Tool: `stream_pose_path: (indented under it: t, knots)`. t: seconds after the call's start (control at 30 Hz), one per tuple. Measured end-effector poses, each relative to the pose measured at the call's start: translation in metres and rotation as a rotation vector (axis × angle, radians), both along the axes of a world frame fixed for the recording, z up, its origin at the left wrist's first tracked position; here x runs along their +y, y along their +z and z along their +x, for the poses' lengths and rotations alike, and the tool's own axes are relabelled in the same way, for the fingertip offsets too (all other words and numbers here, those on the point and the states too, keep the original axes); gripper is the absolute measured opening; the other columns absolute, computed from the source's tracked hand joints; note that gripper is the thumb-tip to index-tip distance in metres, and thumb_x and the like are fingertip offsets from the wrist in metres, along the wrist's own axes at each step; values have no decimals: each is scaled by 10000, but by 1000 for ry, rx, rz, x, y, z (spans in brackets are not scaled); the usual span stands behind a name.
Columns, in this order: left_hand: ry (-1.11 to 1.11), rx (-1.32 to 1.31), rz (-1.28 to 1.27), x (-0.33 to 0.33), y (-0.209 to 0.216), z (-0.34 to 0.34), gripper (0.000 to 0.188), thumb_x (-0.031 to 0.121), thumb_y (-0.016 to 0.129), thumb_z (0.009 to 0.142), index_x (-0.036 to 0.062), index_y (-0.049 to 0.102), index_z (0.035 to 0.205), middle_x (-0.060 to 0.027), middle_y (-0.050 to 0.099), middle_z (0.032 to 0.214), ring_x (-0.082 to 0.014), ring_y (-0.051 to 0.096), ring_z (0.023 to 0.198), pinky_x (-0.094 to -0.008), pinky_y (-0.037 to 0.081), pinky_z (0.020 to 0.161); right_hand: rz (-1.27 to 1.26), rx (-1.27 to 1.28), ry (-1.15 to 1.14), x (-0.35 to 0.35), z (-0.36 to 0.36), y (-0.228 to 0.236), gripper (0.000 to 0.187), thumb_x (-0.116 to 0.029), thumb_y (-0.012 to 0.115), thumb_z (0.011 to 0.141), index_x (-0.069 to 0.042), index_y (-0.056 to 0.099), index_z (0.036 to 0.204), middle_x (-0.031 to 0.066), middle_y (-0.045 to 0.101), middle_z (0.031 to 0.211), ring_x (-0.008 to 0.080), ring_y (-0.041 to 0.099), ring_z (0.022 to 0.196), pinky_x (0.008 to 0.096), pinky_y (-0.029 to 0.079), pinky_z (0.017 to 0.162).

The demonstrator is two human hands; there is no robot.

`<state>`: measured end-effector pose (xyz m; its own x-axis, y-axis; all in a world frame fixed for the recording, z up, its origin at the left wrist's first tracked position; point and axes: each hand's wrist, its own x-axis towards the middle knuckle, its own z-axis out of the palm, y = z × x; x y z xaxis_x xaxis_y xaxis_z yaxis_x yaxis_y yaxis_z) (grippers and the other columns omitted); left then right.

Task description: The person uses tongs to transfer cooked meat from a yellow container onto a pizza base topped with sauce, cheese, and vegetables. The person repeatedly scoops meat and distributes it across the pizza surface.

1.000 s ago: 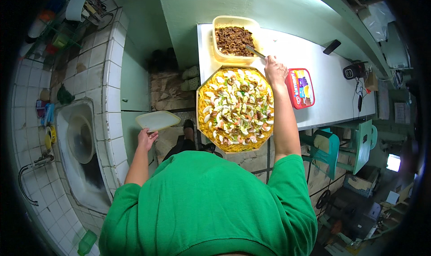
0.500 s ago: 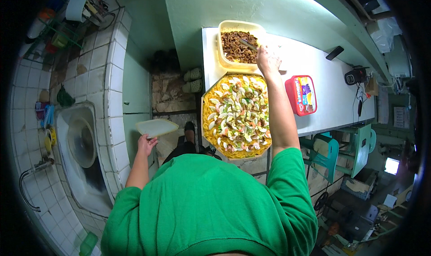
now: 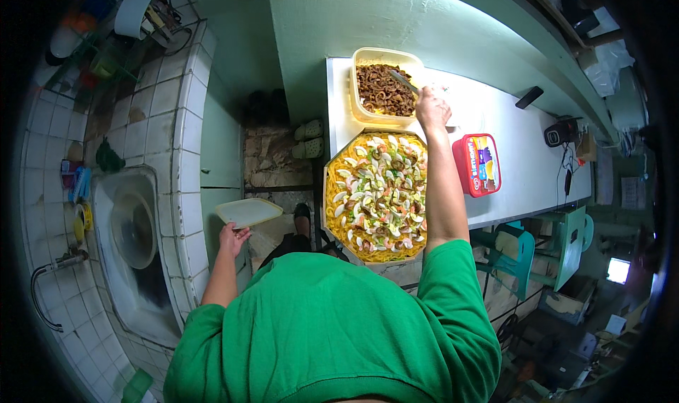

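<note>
My right hand (image 3: 432, 109) is closed on a slim metal utensil (image 3: 404, 81), too small to tell its exact kind. The utensil reaches over browned strips (image 3: 378, 88), which look like meat, in a cream plastic container (image 3: 385, 122). In front of that container lies an eight-sided tray (image 3: 325, 205) of yellow noodles (image 3: 339, 223), topped with egg slices, green bits and pinkish and brown pieces. Low at the left, my left hand (image 3: 234, 239) grips the near edge of a pale, translucent lid (image 3: 249, 211) with a yellowish rim, held away from the table.
A red tub (image 3: 481, 166) with a printed lid stands right of my forearm on the white table (image 3: 523, 145). A dark oblong item (image 3: 529, 97) sits near the wall. Teal chairs (image 3: 516, 254) stand at the right. On the left are a tiled counter (image 3: 180, 141) and a sink (image 3: 127, 226).
My view has shifted, so the table and dishes appear lower in the picture. The utensil's tip sits slightly farther back over the brown strips. My left hand keeps hold of the lid.
</note>
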<state>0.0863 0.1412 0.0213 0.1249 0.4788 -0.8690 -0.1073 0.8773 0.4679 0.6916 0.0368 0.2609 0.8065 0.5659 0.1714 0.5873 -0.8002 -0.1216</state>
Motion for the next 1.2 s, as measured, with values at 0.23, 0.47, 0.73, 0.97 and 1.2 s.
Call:
stream_pose_path:
  t: [0.23, 0.47, 0.73, 0.97, 1.2]
  knots:
    - [-35, 22, 0, -2, 1, -5, 351, 215, 520, 878, 16, 441, 1156, -171, 540, 1017, -304, 626, 839, -451, 526, 773, 130, 39, -96, -40, -4, 24, 323, -402, 449, 945, -180, 657, 1052, 191, 680, 900, 386, 658, 847, 487, 501, 770]
    - [-29, 12, -23, 6, -1, 3, 320, 203, 521, 874, 33, 440, 1133, -170, 552, 984, -307, 626, 806, -447, 535, 750, 132, 81, -94, -73, -15, 19, 350, -398, 461, 919, -163, 687, 1049, 198, 671, 899, 387, 641, 880, 470, 483, 801]
    - [-80, 34, -45, 2, -7, -1, 327, 210, 527, 871, 30, 452, 1134, -155, 542, 1006, -304, 626, 820, -442, 530, 748, 383, 104, -160, -156, -13, 44, 290, -300, 542, 902, -59, 688, 972, 221, 662, 885, 395, 640, 865, 460, 495, 740]
    - [-53, 68, 32, -4, -3, 9, 374, 231, 522, 890, 8, 428, 1175, -184, 525, 1036, -313, 625, 851, -466, 523, 800, 144, -13, 42, -113, -26, 19, 270, -339, 492, 936, -134, 668, 955, 182, 673, 889, 370, 655, 850, 481, 504, 756]
    - [-48, -17, 50, -2, 7, 16, 370, 230, 529, 882, 22, 438, 1173, -174, 530, 1036, -315, 619, 837, -456, 521, 784, 74, 51, 21, -29, -26, 4, 284, -349, 504, 933, -115, 662, 958, 167, 673, 897, 371, 653, 855, 488, 496, 747]
